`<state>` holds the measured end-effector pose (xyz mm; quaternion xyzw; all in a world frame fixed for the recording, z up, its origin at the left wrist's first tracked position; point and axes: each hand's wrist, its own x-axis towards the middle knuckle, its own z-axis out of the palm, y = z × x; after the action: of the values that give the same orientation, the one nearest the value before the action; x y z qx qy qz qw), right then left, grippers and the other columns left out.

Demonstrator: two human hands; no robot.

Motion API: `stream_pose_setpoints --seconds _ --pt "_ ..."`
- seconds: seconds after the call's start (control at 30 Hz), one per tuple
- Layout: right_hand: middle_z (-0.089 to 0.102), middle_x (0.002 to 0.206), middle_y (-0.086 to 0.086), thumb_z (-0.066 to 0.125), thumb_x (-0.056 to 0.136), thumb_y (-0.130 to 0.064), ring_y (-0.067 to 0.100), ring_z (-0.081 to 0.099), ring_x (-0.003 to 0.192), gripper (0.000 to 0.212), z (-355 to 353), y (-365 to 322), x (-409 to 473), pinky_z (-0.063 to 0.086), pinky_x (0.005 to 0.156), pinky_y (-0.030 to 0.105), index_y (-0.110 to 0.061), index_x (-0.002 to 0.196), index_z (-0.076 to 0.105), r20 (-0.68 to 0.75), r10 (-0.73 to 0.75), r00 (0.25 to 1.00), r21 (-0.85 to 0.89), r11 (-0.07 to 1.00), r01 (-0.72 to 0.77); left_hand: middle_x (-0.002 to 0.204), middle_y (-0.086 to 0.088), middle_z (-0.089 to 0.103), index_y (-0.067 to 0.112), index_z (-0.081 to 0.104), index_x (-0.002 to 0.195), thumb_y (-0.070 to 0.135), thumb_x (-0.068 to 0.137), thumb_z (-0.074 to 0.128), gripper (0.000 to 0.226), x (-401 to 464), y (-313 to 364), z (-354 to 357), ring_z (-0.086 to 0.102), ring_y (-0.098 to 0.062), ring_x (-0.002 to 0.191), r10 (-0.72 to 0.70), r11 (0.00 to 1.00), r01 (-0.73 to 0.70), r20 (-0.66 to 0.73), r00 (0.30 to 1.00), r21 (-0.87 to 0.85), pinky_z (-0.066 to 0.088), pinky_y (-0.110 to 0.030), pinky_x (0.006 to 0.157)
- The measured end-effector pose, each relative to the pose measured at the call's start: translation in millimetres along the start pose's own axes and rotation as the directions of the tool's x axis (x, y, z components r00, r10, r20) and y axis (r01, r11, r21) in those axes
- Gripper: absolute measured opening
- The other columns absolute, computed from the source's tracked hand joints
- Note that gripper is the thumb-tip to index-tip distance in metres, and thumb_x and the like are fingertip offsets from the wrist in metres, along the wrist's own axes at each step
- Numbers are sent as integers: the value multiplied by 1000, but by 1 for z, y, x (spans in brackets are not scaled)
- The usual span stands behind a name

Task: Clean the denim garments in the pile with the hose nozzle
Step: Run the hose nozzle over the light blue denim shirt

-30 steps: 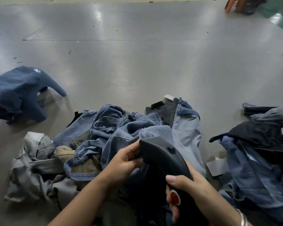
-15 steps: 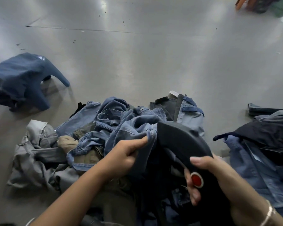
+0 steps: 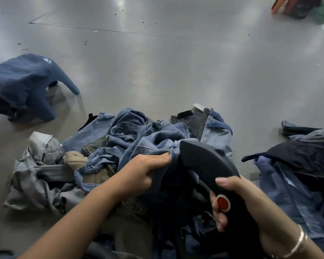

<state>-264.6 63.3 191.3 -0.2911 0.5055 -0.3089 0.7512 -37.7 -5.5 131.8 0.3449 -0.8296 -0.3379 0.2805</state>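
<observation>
Head view: left hand (image 3: 144,171) pinching denim garment (image 3: 153,141), right hand (image 3: 238,200) gripping nozzle (image 3: 206,161) seemingly against it.

Far to my left a blue plastic stool (image 3: 24,85) stands on the shiny grey floor (image 3: 176,68); an orange stool's legs (image 3: 281,5) show far right.

Left hand (image 3: 142,172) shifted from touching nozzle tip to pinching blue denim garment (image 3: 153,144) edge just left of it. Garment fold drawn up against tip of hose nozzle (image 3: 206,163). Right hand (image 3: 238,200) carried nozzle rightward; red button (image 3: 223,202) now fully exposed between thumb and fingers.
</observation>
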Motion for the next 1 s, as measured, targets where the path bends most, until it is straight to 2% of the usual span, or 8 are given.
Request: stream_pose_setpoints --seconds 0.2,0.3,0.47,0.57,0.67,0.8,0.9,1.0 --pt "48 47 11 65 60 -30 21 44 36 46 6 -3 11 43 35 29 -3 93 46 -107 -34 994 55 998 40 130 27 48 10 62 123 12 82 41 46 -6 -8 8 42 13 125 82 996 -81 78 994 -22 33 -7 102" --pt "46 48 9 64 60 -32 20 43 37 51 -7 -17 14 44 37 27 -8 99 42 -200 -77 977 133 986 105 116 21 63 12 68 118 12 77 42 49 -10 -39 11 57 -1 115 -173 985 172 -70 983 -10 40 -7 91" --pt "48 56 15 68 56 -31 21 45 38 53 -12 -4 13 45 39 30 -5 97 45 -244 -88 966 87 990 112 107 -15 64 14 59 97 8 83 48 19 -13 -108 3 57 -32 98 -779 555 810 -224 586 188 46 -38 83" --pt "50 59 16 71 56 -28 22 46 39 48 -9 5 19 45 41 32 -8 93 48 -242 -50 969 98 992 76 113 -7 50 13 53 111 31 84 55 33 -2 -121 1 51 -26 106 -717 626 780 -397 573 -4 42 -40 91" --pt "52 60 16 68 73 -22 22 47 41 32 -7 7 24 46 43 32 -11 98 51 -217 -50 975 92 993 71 111 -2 55 13 52 117 50 84 63 51 7 -121 8 54 -20 103 -841 540 836 -100 532 -92 42 -33 84" --pt "51 62 16 72 56 -32 22 48 42 49 -7 4 26 47 44 33 -12 96 53 -200 -63 978 84 993 81 68 2 62 16 59 75 62 77 65 46 0 -125 31 57 -17 73 -885 458 888 121 450 42 40 -29 63" --pt "51 62 16 72 52 -33 22 48 41 48 -10 4 23 47 44 32 -13 91 52 -205 -76 976 92 991 96 71 -2 62 10 66 92 55 80 66 46 -8 -124 41 64 -17 79 -899 293 950 307 311 -103 44 -26 60" --pt "50 61 16 72 52 -32 22 47 41 47 -13 3 20 47 43 32 -11 90 52 -208 -77 975 104 990 100 56 1 42 18 54 64 34 83 72 30 -16 -115 46 38 -9 48 -805 303 932 469 363 -201 28 -20 49"
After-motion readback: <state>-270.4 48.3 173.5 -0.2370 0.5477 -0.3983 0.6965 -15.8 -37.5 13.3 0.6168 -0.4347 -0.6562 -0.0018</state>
